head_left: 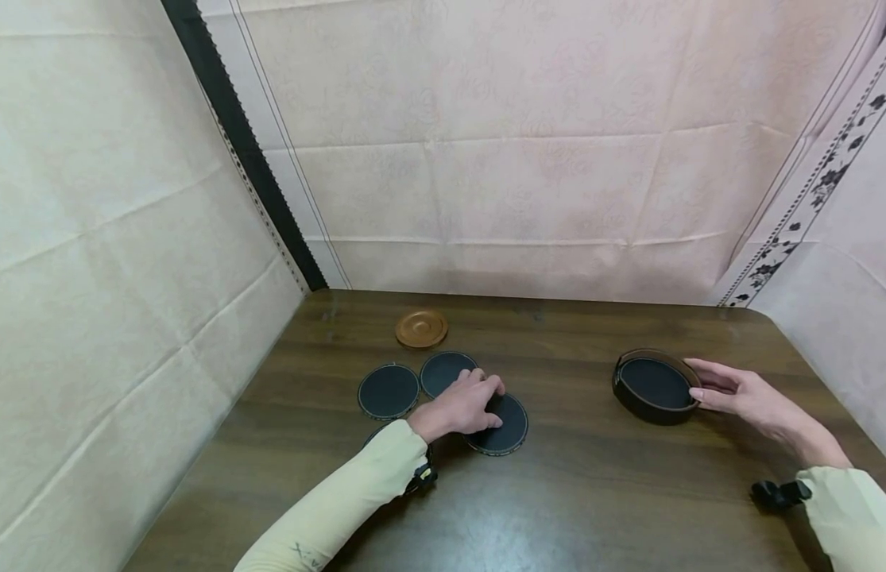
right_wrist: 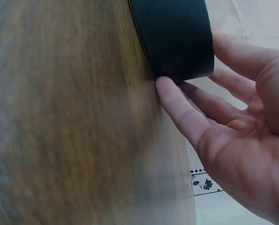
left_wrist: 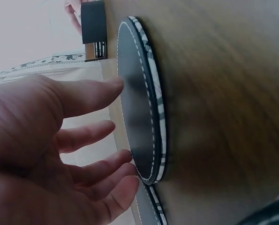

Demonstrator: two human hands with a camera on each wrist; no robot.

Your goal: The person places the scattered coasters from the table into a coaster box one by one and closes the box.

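My left hand (head_left: pixel 462 403) is over a round dark coaster (head_left: pixel 512 429) with pale edge stitching, lying flat on the table. In the left wrist view, the thumb and spread fingers are right at that coaster (left_wrist: pixel 138 117), not closed round it. Two more dark coasters, one at the left (head_left: pixel 388 391) and one behind the hand (head_left: pixel 443 372), lie close by. Another is mostly hidden under the left sleeve. At the right, my right hand (head_left: pixel 753 401) holds the side of a round black coaster holder (head_left: pixel 646 411), thumb at its rim. Inside it a dark coaster (head_left: pixel 655 383) shows.
A brown round disc with raised rings (head_left: pixel 421 329) lies behind the coasters. The wooden table (head_left: pixel 557 492) runs back to pale cloth (head_left: pixel 514 199) hung behind it, with more cloth at both sides.
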